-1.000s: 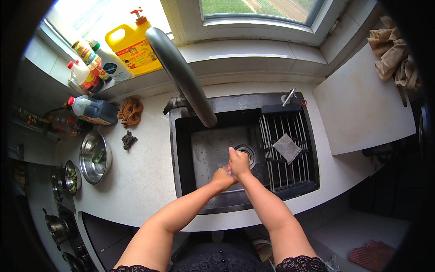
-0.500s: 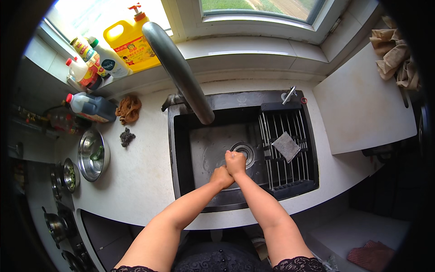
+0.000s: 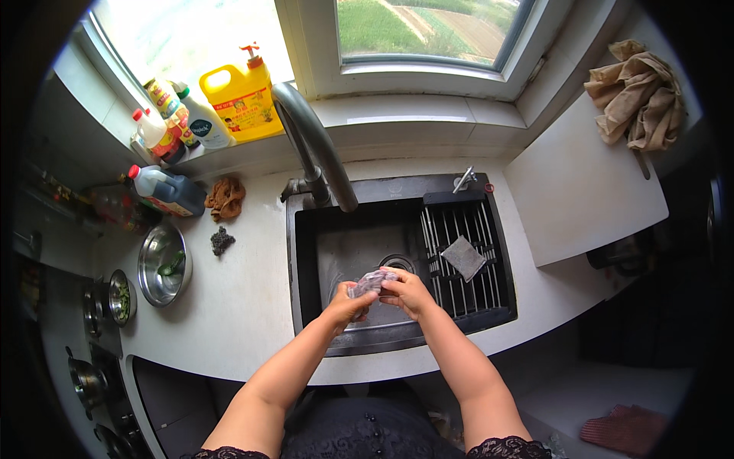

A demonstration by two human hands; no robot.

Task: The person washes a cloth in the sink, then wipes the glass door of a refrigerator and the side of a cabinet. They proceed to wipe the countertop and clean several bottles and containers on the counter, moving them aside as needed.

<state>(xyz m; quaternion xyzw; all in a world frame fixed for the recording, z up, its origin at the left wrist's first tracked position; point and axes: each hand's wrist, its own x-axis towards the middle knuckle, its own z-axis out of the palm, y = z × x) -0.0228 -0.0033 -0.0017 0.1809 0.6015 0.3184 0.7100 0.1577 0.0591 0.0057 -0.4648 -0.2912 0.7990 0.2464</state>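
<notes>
Over the dark sink (image 3: pixel 306 306), my left hand (image 3: pixel 348 306) and my right hand (image 3: pixel 409 294) hold a crumpled grey-pink cloth (image 3: pixel 371 283) between them. Fingers of both hands are closed on its two ends, and part of it is hidden behind them. Below the cloth lies the round drain (image 3: pixel 396 263). To the right of my right hand, a grey scrubbing pad (image 3: pixel 463 258) rests on the metal-barred drying rack (image 3: pixel 489 287) set in the sink. The curved grey faucet (image 3: pixel 325 145) arches over the sink from the back.
Left of the sink are a steel bowl (image 3: pixel 153 287) with a green vegetable, a brown rag (image 3: pixel 225 199), a dark steel-wool scourer (image 3: pixel 222 241) and a blue-grey jug (image 3: pixel 168 191). A yellow pump jug (image 3: pixel 241 103) stands on the sill. At right a white board (image 3: pixel 581 191) bears a beige cloth (image 3: pixel 638 99).
My hands, wrung tightly together before, have come apart, and the cloth now shows between them. The view has shifted, so the window shows more.
</notes>
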